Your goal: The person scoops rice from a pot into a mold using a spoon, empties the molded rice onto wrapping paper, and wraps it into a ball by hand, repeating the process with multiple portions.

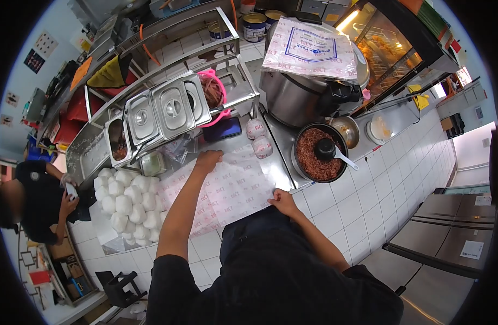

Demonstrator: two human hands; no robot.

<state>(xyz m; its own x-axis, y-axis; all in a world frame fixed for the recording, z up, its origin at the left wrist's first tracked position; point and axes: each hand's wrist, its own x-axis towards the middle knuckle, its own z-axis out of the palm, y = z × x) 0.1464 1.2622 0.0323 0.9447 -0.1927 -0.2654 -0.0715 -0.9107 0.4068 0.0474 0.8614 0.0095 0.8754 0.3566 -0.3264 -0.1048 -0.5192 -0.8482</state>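
Observation:
Sheets of pink-printed wrapping paper [227, 187] lie spread on the steel counter before me. My left hand [210, 161] is closed at the paper's far edge, fingers curled on it. At the near right corner, my right hand [284, 201] pinches the edge of the paper. Left of the sheets is a pile of white rounded bundles [130, 203]. Two round parcels in the same printed paper [262, 147] sit beyond the right part of the sheets. A dark phone-like slab [223, 130] lies past my left hand.
To the right stands a black pan of reddish-brown grains [308, 162] with a white-handled scoop [344, 158]. Behind it is a large steel pot [287, 97] topped by a paper pack [314, 49]. Lidded steel trays [173, 111] line the back. Another person [34, 195] stands left, holding a phone.

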